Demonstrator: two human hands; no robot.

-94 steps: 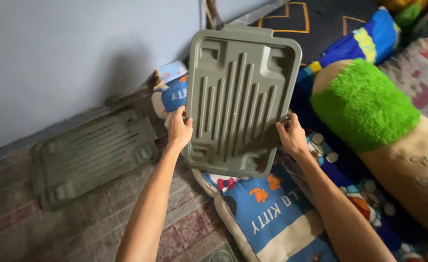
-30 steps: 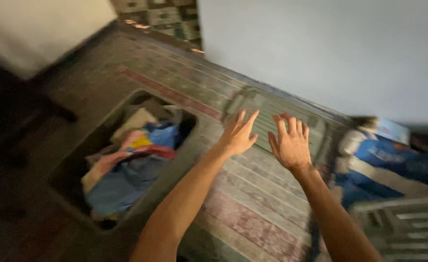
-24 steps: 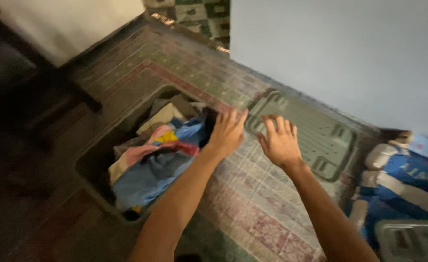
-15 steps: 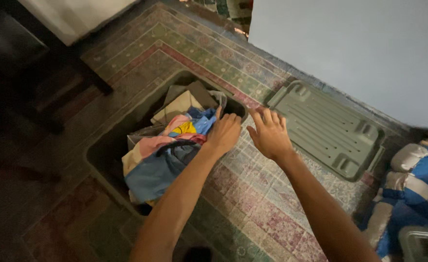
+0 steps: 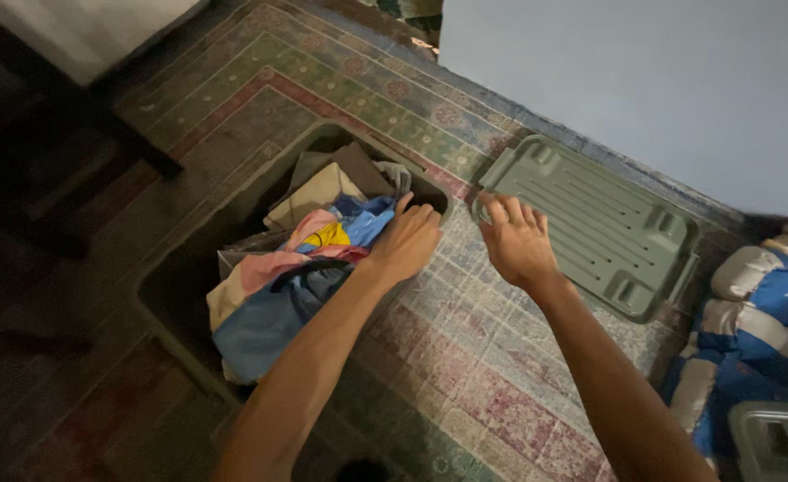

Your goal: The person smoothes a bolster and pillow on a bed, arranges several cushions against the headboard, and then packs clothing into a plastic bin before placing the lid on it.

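Note:
A grey-green plastic bin (image 5: 175, 308) stands on a patterned rug, filled with folded clothes (image 5: 296, 268) in blue, pink, yellow and beige. My left hand (image 5: 407, 241) lies on the bin's right rim with its fingers curled over the edge. A ribbed grey-green lid (image 5: 599, 223) lies flat on the rug by the wall, to the right of the bin. My right hand (image 5: 514, 236) is at the lid's near left corner, its fingers bent around that corner.
A pale blue wall (image 5: 644, 80) runs behind the lid. A blue and white cushion (image 5: 769, 312) lies at the right, with a second grey lid (image 5: 778, 442) at the bottom right corner. Dark furniture (image 5: 46, 170) stands at the left.
Earlier both hands held a lid up over the cushions. The view swung left to the bin; my left hand settled on its rim and my right hand reached the floor lid's corner.

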